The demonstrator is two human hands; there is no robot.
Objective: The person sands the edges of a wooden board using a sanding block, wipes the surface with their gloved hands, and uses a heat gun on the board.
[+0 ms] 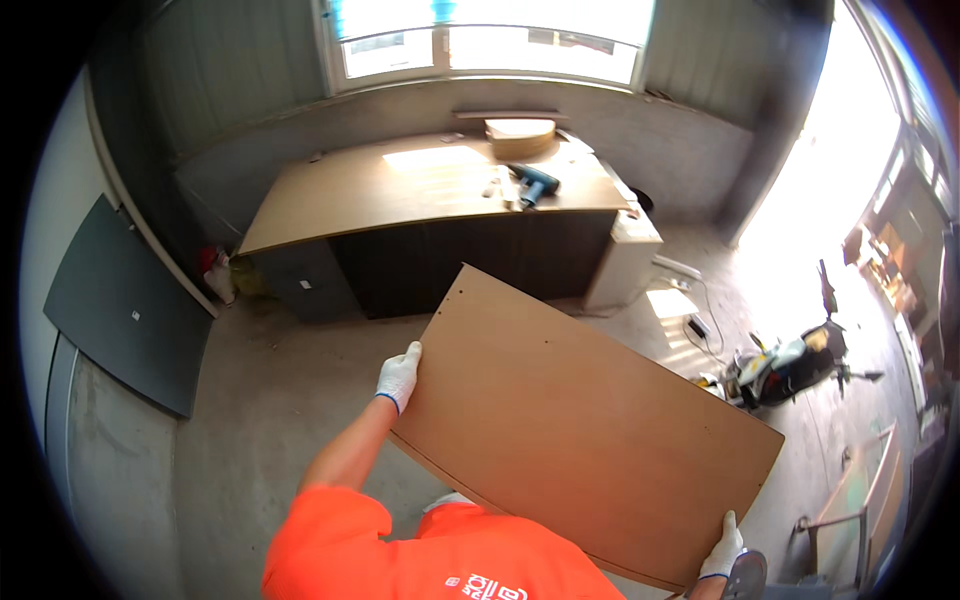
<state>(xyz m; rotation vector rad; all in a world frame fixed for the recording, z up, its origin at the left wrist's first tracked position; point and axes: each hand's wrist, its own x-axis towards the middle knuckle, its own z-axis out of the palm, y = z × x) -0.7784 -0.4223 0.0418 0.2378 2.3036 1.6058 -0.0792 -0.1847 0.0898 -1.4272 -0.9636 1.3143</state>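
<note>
A wide brown wooden panel (585, 415) is held tilted in front of my body, its left end higher in the picture than its right. Several small dark holes dot its face near the ends. My left hand (399, 377), in a white glove with a blue cuff, grips the panel's left edge with the thumb along the rim. At the lower right corner, my gloved right hand (724, 548) closes on the right edge; the fingers under the panel are hidden on both sides.
Ahead stands a workbench (350, 205) bearing a teal power drill (535, 185) and stacked curved boards (520, 137). A dark grey panel (130, 305) leans at the left wall. On the right are a two-wheeler (795, 365), a framed trolley (850, 525) and floor cables (712, 320).
</note>
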